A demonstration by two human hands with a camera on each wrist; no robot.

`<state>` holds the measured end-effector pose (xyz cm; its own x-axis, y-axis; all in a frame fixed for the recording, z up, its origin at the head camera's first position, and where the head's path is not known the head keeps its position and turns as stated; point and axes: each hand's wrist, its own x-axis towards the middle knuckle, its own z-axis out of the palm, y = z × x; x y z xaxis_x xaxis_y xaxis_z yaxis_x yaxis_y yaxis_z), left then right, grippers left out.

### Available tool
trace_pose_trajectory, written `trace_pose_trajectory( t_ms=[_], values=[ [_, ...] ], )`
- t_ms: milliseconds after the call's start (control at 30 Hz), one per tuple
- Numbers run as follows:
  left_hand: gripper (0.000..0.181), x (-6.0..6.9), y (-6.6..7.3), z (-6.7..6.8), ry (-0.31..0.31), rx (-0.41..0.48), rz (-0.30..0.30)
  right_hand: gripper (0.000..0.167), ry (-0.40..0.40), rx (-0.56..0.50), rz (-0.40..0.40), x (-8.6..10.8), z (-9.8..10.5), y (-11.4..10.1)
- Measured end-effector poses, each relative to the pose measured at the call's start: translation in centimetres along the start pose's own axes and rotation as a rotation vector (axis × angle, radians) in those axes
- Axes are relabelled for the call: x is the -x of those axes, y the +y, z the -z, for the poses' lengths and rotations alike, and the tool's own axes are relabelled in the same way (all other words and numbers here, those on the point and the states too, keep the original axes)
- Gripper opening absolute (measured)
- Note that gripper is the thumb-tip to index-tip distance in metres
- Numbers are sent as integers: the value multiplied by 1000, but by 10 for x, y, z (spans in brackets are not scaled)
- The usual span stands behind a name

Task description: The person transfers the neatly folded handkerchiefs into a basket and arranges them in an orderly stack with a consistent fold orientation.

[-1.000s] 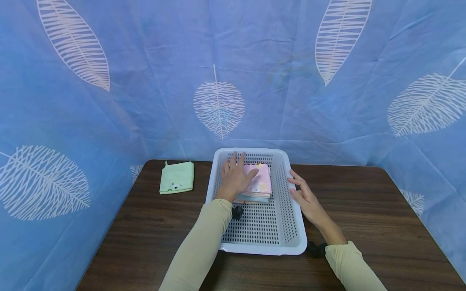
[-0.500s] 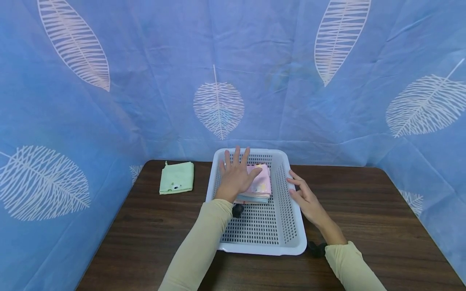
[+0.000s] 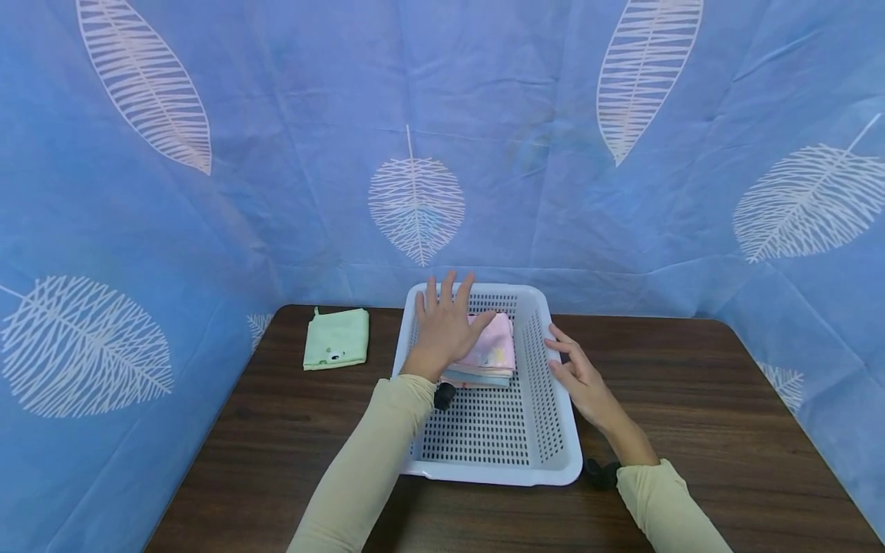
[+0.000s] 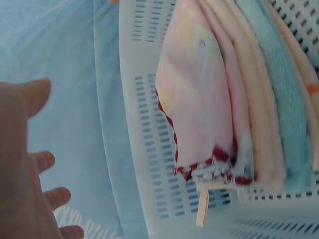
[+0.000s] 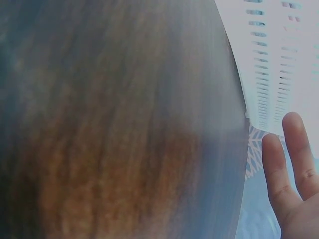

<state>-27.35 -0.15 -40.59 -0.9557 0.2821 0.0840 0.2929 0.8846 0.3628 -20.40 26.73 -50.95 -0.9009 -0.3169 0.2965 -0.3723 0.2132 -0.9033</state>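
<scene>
A white plastic basket (image 3: 484,474) with slotted walls sits on the table. Inside it lies a stack of folded towels; the top one is a pink towel (image 3: 495,349), with peach and light blue layers (image 4: 281,89) beneath. My left hand (image 3: 445,326) is spread over the basket's left side, holding nothing, and hides part of the stack in the head view. In the left wrist view its fingers stand apart from the towels. My right hand (image 3: 584,380) is at the right rim, with its fingertips at or close to the rim; whether they touch cannot be told.
A folded green towel (image 3: 336,338) with a small animal face lies left of the basket on the dark wooden table (image 3: 270,430). A blue cloth with white leaf patterns (image 3: 484,192) hangs behind the table and at both sides.
My left hand has lifted off the towel stack and shifted slightly toward the back left, its fingers spreading. My right hand, basket and towels stay in place.
</scene>
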Motion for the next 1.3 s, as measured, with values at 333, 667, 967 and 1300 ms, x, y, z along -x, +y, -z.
trace_pose_trajectory(
  t_ms=[333, 667, 967, 1300],
  values=[
    [78, -3, -12, 9, 77, -100, -124, 46, -9, 18, -30, 1, 1, 1],
    [75, -3, -18, 15, 30, -139, -137, 48, -11, 37, -44, 2, -1, 0],
    [75, -3, -29, 20, 50, -136, -99, 47, -12, 39, -43, -1, 0, -1],
    [73, 2, -50, 28, 66, -105, -57, 47, -11, 23, -35, -1, -1, 0]
  ],
)
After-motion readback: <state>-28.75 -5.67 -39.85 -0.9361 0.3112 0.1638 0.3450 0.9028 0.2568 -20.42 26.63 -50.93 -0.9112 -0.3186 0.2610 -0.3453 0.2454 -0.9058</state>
